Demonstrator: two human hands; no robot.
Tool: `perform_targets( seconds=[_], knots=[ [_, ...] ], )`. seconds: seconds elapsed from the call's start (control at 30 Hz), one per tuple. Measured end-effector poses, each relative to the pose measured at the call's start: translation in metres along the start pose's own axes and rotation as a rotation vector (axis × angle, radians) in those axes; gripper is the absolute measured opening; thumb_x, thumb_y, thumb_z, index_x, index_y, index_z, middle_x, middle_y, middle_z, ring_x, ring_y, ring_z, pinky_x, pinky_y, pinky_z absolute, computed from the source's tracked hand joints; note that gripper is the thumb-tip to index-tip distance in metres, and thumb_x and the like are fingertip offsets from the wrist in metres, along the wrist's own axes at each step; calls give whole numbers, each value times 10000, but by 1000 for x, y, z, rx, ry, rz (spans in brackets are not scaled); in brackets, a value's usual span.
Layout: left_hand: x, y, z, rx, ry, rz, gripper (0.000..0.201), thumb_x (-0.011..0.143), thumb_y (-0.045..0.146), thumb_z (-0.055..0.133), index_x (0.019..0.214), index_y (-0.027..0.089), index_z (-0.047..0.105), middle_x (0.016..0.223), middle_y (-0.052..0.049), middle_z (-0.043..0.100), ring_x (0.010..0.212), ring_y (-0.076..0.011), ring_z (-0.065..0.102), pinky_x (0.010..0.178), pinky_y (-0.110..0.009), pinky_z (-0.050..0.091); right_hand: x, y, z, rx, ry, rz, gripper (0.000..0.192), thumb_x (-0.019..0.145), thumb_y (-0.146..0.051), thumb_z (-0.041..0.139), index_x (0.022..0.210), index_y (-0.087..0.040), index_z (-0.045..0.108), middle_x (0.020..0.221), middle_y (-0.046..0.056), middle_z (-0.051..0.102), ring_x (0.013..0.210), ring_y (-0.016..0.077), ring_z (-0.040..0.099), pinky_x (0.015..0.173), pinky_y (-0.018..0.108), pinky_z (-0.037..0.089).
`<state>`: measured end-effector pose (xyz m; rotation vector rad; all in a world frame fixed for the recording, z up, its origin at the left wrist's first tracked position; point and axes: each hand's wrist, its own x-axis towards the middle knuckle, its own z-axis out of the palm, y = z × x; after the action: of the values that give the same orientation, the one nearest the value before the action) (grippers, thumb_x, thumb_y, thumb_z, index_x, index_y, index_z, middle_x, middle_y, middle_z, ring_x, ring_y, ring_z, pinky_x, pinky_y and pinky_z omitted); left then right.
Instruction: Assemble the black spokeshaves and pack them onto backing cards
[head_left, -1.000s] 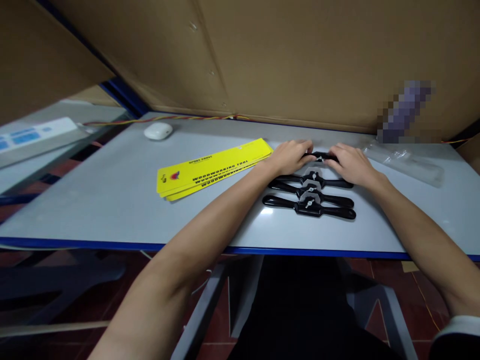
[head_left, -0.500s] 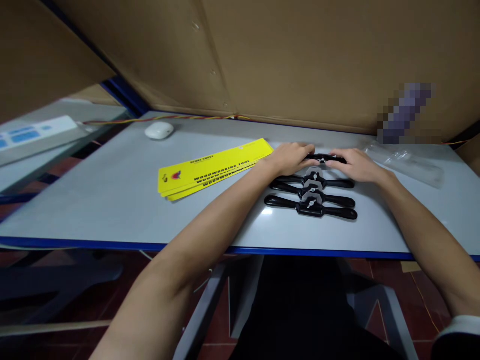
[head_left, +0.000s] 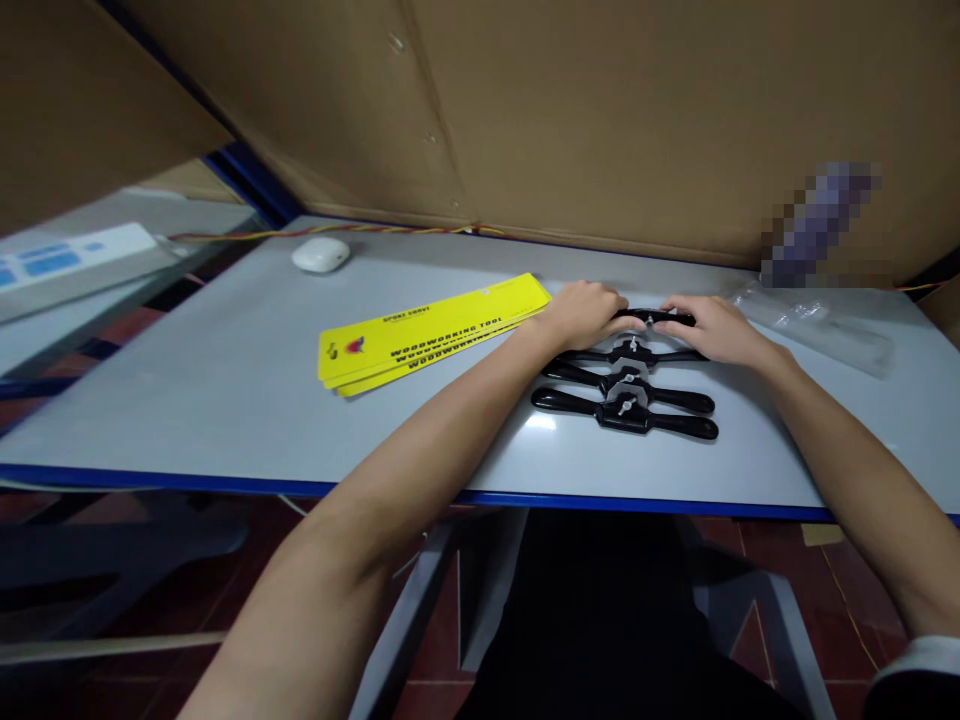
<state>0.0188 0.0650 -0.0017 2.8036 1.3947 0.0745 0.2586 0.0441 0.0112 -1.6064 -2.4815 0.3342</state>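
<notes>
Black and glossy, the nearest spokeshave (head_left: 624,416) is lying on the grey table (head_left: 225,400) with its long axis running left to right, and two more spokeshaves (head_left: 628,366) of the same shape are lying just behind it, parallel and close together. Each one is showing two slim rounded handles and a wider middle part with a small silver wing screw.

Behind these three I am seeing the farthest spokeshave (head_left: 654,318), also lying crosswise. I am holding it at both ends: my left hand (head_left: 583,314) is curling over its left handle and my right hand (head_left: 709,328) is curling over its right handle, fingers bent around the metal, not spread. Because the tool is lying across, each hand is reaching its own end from the near side, and neither hand is nearer than the other. Whether it is lifted off the table or resting on it, I cannot tell.

To the left, flat yellow cards (head_left: 427,332) with black printing are lying in a thin, slightly fanned stack, apart from the tools. To the right, a clear plastic bag (head_left: 817,325) is lying crumpled. Farther back a small white round device (head_left: 320,254) is sitting near the brown cardboard wall (head_left: 600,120).
</notes>
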Motion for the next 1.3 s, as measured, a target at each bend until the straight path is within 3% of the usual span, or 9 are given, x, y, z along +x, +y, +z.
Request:
perform_targets(
  seconds=[0.33,0.73,1.03,1.3],
  knots=[
    [2,-2,4,-71,25,-44,874,1073,826,294,1196,162,849,1207,-226,816,1105,-380,770,858,-384,491,1,-5,3,-61,32,18,402,1032,-547,562,1188,-250,783,1018,85,807,891,279,661,714,333,342],
    [3,-5,5,-111,32,-68,857,1068,821,308,1146,176,866,1064,-206,825,1010,-365,753,811,-394,454,0,-5,8,-101,68,19,447,1055,-593,507,1152,-255,783,1018,96,807,886,294,663,694,341,291],
    [7,-12,9,-195,41,-3,772,1084,768,360,1059,193,876,1004,-164,830,955,-304,756,753,-348,427,2,-4,2,-101,-23,13,407,1061,-583,501,1158,-274,747,1022,90,796,900,299,673,691,341,324],
    [4,-5,4,-186,26,-49,836,1062,817,347,1059,167,873,977,-197,826,965,-347,761,739,-373,417,2,-4,5,-104,13,38,410,1044,-580,525,1149,-264,764,1004,83,792,890,286,661,684,335,316]
  ],
)
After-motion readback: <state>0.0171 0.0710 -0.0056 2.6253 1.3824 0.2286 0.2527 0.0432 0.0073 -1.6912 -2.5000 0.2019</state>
